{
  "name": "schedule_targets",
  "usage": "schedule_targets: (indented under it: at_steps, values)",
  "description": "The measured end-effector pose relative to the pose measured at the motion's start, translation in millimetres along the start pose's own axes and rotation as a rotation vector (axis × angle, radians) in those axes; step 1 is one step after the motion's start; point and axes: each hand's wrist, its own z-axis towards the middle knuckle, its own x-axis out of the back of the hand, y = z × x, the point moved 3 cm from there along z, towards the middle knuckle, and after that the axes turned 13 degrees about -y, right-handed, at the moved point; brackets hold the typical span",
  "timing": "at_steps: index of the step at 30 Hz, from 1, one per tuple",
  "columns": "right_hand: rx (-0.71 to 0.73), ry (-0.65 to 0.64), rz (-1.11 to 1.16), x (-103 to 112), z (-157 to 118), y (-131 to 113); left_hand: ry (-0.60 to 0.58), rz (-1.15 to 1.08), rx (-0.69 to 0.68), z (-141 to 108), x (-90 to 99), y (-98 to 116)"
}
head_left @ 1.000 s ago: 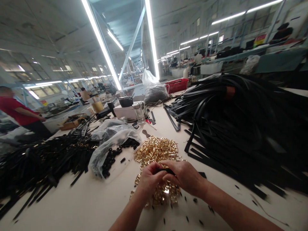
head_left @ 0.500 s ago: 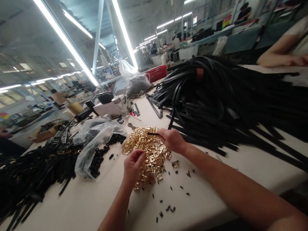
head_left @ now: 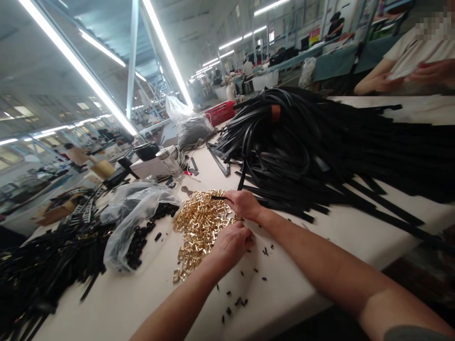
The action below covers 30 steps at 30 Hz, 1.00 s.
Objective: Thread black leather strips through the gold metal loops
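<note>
our right hand (head_left: 243, 204) pinching a black strap (head_left: 217, 197) over gold buckles (head_left: 199, 218), our left hand (head_left: 232, 242) nearer, fingers curled, any hold we cannot tell

l hand (head_left: 232, 244) has moved across the gold buckle pile (head_left: 199, 220) to its r edge, nr r hand (head_left: 243, 204).

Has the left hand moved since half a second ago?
Yes: the left hand moved right across the gold buckle pile, to its right edge.
</note>
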Motion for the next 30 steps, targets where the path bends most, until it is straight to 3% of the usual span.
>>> schedule_targets:
  at_steps: [8, 11, 13, 16, 19, 24, 27, 30]
  values:
    - [-0.006, -0.027, 0.027, 2.3, -1.3, -0.7, -0.007, -0.193, -0.002, 1.0, 3.3, -8.5]
    - [-0.002, -0.032, 0.052, 2.4, -1.8, -1.9, 0.04, -0.254, -0.025, -6.3, 1.4, -9.2]
    - [0.001, -0.03, 0.078, 2.4, -1.9, -2.1, 0.082, -0.404, -0.015, -14.6, 0.5, -14.6]
    - [0.006, -0.016, 0.146, 2.7, -2.0, -2.6, 0.133, -0.845, 0.053, -33.3, -0.2, -32.9]
    - [0.008, 0.008, 0.257, 3.4, -2.2, -5.9, 0.251, -1.249, 0.104, -56.4, 3.7, -54.1]
    - [0.029, -0.032, 0.556, -1.8, -3.0, -22.9, 0.572, -1.697, 0.186, -77.3, 5.3, -81.0]
    - [0.06, -0.13, 0.746, -12.6, -4.2, -37.7, 0.699, -1.823, 0.219, -74.2, -1.6, -90.2]
    - [0.063, -0.195, 0.873, -23.2, -7.4, -50.6, 0.692, -1.837, 0.193, -68.2, -7.1, -92.4]
